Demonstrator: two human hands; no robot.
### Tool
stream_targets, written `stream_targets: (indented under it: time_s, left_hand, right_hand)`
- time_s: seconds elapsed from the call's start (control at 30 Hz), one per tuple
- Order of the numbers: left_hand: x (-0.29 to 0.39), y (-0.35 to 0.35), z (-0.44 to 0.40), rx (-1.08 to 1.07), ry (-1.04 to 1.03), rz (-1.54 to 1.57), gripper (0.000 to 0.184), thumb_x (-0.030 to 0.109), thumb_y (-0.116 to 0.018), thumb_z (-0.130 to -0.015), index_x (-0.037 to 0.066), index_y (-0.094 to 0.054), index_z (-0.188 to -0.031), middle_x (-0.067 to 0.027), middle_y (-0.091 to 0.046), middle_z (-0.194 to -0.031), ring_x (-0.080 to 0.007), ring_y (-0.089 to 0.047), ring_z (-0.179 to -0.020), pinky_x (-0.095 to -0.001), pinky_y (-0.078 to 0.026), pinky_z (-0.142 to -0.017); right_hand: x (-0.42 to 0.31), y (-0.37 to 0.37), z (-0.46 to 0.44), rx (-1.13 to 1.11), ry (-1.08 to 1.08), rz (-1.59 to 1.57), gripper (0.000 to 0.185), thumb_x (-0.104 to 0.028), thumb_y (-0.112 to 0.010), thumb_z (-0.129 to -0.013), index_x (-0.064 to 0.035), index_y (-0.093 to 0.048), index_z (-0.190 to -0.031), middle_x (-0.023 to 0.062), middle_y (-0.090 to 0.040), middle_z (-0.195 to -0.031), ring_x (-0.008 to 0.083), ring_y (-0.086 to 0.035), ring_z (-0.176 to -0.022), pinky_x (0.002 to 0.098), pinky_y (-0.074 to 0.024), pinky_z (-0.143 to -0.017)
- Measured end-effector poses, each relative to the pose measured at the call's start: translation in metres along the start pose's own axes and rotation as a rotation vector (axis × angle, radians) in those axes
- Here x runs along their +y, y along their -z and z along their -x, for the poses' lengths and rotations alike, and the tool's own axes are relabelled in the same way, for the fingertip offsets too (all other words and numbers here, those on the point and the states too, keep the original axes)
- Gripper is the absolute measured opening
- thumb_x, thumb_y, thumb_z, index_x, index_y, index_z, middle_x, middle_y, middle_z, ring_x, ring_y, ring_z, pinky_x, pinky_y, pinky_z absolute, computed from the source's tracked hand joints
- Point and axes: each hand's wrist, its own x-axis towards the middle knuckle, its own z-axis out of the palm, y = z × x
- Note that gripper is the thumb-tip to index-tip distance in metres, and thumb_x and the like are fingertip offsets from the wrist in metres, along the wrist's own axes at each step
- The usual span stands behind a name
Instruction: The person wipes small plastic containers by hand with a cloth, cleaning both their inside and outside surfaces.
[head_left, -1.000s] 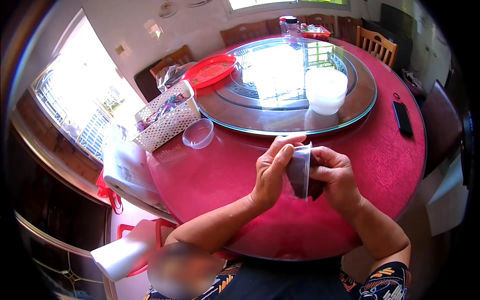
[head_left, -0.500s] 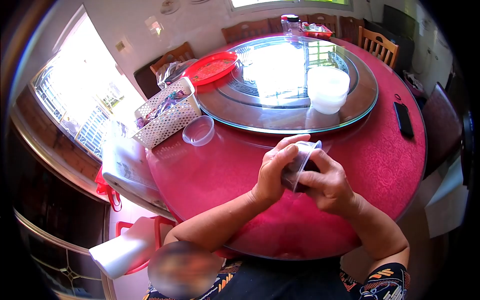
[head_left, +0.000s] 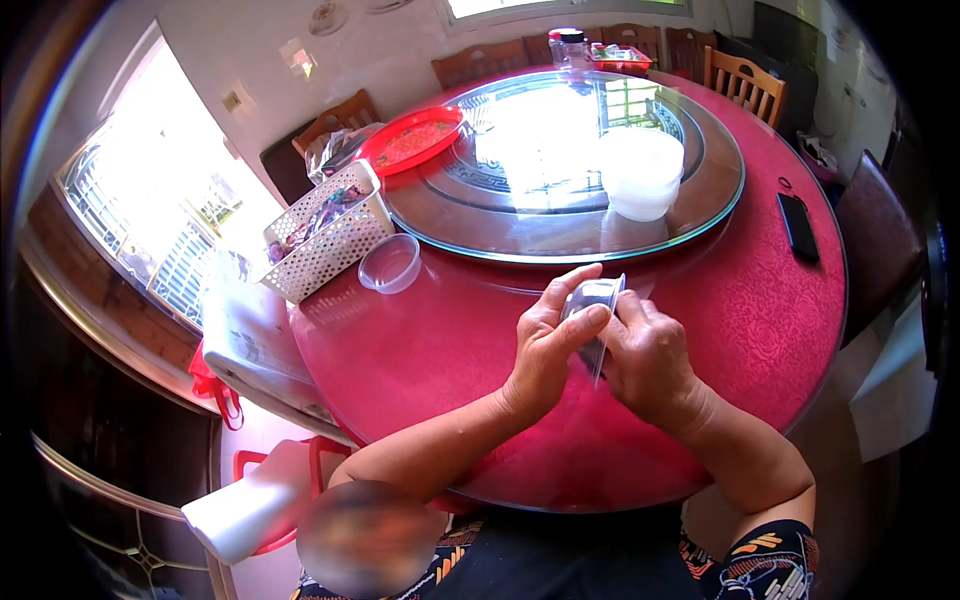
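Above the front of the red table, a clear plastic bowl (head_left: pixel 597 293) is tilted on its side between my two hands. My left hand (head_left: pixel 545 350) grips its outside from the left, thumb across the wall and fingers behind. On the rim side, my right hand (head_left: pixel 652 362) has its fingers curled at the bowl's edge; its fingertips are partly hidden. A similar clear plastic bowl (head_left: pixel 390 265) stands on the table to the left, beside a white perforated basket (head_left: pixel 335 240) with purple, shiny packets in it.
A glass turntable (head_left: pixel 480 245) bears a stack of translucent bowls (head_left: pixel 643 175). The red tray (head_left: pixel 410 140) lies at its left edge. On the red tabletop (head_left: pixel 740 330), a black phone (head_left: pixel 798 228) lies at the right. Jars (head_left: pixel 570 48) stand at the back. A red stool (head_left: pixel 325 465) is at lower left.
The bowl has turned in my hands, its base more upward. My left thumb now lies across its wall, and my right fingers have shifted along the rim. The view has moved slightly.
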Motion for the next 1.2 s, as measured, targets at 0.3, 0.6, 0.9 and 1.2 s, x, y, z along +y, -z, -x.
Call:
stream_targets:
  time_s: [0.3,0.6,0.9,1.2]
  left_hand:
    - [-0.004,0.005,-0.011,-0.051,-0.011,-0.018,0.057,0.039,-0.049,-0.102,0.001,-0.048,-0.145,-0.0131,-0.067,-0.117,-0.0192,-0.065,-0.105,-0.0315,-0.05,-0.095]
    - [-0.001,0.004,-0.007,-0.045,-0.054,-0.051,0.066,0.044,-0.047,-0.095,-0.002,-0.047,-0.143,-0.0165,-0.069,-0.114,-0.0232,-0.067,-0.103,-0.0345,-0.051,-0.095]
    - [0.007,0.003,-0.008,-0.066,0.068,-0.105,0.059,0.041,-0.046,-0.095,-0.003,-0.059,-0.133,-0.0154,-0.071,-0.108,-0.0224,-0.069,-0.099,-0.0331,-0.053,-0.09]
    - [-0.002,0.008,-0.016,-0.088,0.358,0.319,0.054,0.046,-0.047,-0.102,0.0,-0.061,-0.127,-0.0115,-0.069,-0.109,-0.0211,-0.066,-0.101,-0.0348,-0.053,-0.091]
  right_hand:
    - [0.011,0.011,-0.01,-0.115,-0.738,-1.65,0.015,-0.006,-0.064,-0.095,-0.0015,-0.064,-0.11,0.0073,-0.07,-0.093,0.0146,-0.069,-0.078,0.0275,-0.0568,-0.067]
    - [0.008,0.02,-0.006,-0.229,-0.589,-1.439,0.025,0.0,-0.07,-0.091,-0.0008,-0.068,-0.116,0.003,-0.069,-0.097,0.0116,-0.067,-0.085,0.0266,-0.0574,-0.073]
    - [0.004,0.002,-0.003,0.016,0.178,-0.315,0.024,-0.005,-0.075,-0.07,-0.0075,-0.075,-0.094,0.0158,-0.064,-0.096,0.033,-0.068,-0.082,0.0422,-0.0581,-0.069]
    - [-0.003,0.006,-0.005,0.254,0.356,0.063,0.015,-0.014,-0.071,-0.076,-0.0063,-0.075,-0.088,0.0169,-0.061,-0.096,0.0323,-0.066,-0.089,0.0437,-0.0566,-0.073]
